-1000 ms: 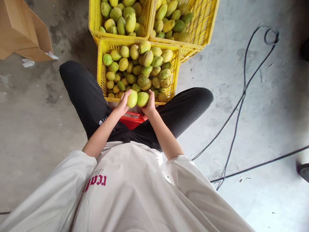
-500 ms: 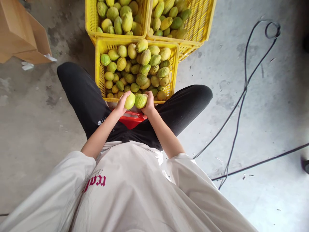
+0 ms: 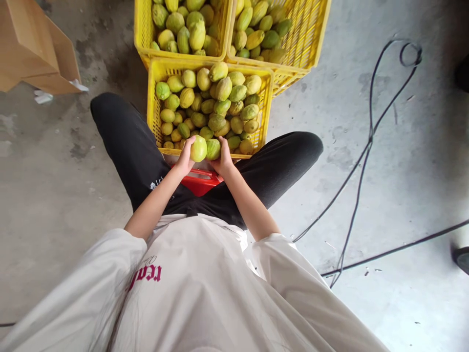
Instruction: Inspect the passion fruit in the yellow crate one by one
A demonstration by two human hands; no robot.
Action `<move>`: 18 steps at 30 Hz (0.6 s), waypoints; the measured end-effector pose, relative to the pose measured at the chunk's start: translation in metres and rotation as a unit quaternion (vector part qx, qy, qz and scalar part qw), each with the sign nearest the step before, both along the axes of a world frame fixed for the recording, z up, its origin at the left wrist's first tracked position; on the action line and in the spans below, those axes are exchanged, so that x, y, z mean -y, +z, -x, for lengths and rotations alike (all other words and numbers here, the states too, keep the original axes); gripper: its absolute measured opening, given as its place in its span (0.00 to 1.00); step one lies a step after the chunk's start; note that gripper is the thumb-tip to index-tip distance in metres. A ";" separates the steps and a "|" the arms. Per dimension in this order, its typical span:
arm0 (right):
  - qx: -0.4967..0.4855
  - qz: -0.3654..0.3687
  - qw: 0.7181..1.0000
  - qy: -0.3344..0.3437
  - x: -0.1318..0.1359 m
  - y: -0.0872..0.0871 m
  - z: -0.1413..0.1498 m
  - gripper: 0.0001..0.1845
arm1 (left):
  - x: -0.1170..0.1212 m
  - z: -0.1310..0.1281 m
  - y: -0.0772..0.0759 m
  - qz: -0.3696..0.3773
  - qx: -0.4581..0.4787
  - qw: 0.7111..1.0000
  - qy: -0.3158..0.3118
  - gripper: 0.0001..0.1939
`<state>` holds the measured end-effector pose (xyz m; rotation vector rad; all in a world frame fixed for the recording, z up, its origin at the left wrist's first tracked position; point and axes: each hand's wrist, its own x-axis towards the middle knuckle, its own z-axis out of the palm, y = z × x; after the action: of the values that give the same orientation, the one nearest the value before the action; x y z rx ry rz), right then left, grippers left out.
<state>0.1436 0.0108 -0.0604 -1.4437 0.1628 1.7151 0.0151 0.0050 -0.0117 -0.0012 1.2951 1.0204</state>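
Fruit: rounded, pale green, within the left hand, whose fingers clamp its outer side, thumb uppermost; the other fingertips are mostly hidden.
Second fruit: darker green and ridged, just right of the first, gripped by the right hand with the thumb on top. The two meet or nearly meet between the hands.
Front crate: yellow, slatted, its near rim at the fingers and the rest directly beyond them, holding a pile of green-yellow fruits.
Red plastic piece: just on the body side of the fingers, between the thighs.
Trousers: black, knees spread to either side of the fingers.
Shirt: white, dark pink lettering, behind the fingers.
Back crates: yellow, past the front one; left crate and right crate both hold similar fruits.
Cable: black, looped on the floor, well right of the fingers.
Carton: brown, far left and beyond the fingers.
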 end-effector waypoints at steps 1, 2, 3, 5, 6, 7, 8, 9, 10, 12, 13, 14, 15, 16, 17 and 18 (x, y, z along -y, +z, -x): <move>0.001 -0.002 1.000 -0.004 0.000 0.002 0.000 0.18 | 0.000 -0.001 0.000 0.003 0.004 1.000 -0.012 0.10; 0.002 -0.002 1.000 -0.006 -0.001 0.004 -0.002 0.17 | 0.001 -0.001 0.000 0.006 0.010 1.000 -0.027 0.09; 0.002 -0.002 1.000 -0.007 -0.001 0.006 -0.003 0.17 | 0.001 -0.002 0.001 0.008 0.016 0.999 -0.042 0.09; 0.002 -0.005 1.000 -0.008 -0.002 0.010 -0.007 0.19 | 0.002 -0.002 0.003 0.005 0.027 0.998 -0.061 0.09; 0.001 -0.010 1.000 -0.008 -0.003 0.011 -0.009 0.20 | 0.003 -0.001 0.003 0.006 0.031 0.997 -0.064 0.10; -0.001 -0.016 1.000 -0.009 -0.004 0.012 -0.011 0.21 | 0.003 0.000 0.004 0.007 0.035 0.997 -0.062 0.10; -0.004 -0.022 1.000 -0.007 -0.004 0.013 -0.012 0.22 | 0.003 0.001 0.004 0.008 0.037 0.998 -0.057 0.10; -0.008 -0.028 1.000 -0.005 -0.005 0.014 -0.012 0.22 | 0.003 0.002 0.003 0.007 0.037 0.998 -0.051 0.09; -0.014 -0.031 0.999 0.000 -0.005 0.014 -0.012 0.23 | 0.003 0.003 0.002 0.006 0.035 0.998 -0.045 0.09; -0.025 -0.028 0.999 0.011 -0.005 0.015 -0.010 0.22 | 0.004 0.005 -0.002 -0.002 0.019 0.999 -0.038 0.07; -0.028 -0.022 0.999 0.017 -0.004 0.016 -0.009 0.21 | 0.004 0.006 -0.004 -0.004 0.006 0.999 -0.037 0.07; -0.031 -0.014 0.999 0.021 -0.004 0.016 -0.008 0.21 | 0.005 0.006 -0.006 -0.004 -0.004 0.999 -0.038 0.08; -0.033 -0.005 0.999 0.025 -0.003 0.017 -0.007 0.20 | 0.005 0.006 -0.008 -0.005 -0.011 0.999 -0.041 0.08; -0.035 0.005 0.999 0.026 -0.003 0.018 -0.006 0.19 | 0.005 0.006 -0.009 -0.005 -0.015 0.999 -0.043 0.08; -0.038 0.015 0.999 0.026 -0.003 0.019 -0.006 0.19 | 0.005 0.006 -0.009 -0.005 -0.015 0.999 -0.044 0.09; -0.043 0.025 0.998 0.025 -0.002 0.020 -0.005 0.19 | 0.005 0.005 -0.009 -0.005 -0.013 0.999 -0.042 0.10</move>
<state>0.1490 0.0132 -0.0407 -1.4229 0.2196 1.8262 0.0098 0.0002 -0.0210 0.0722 1.3026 0.9582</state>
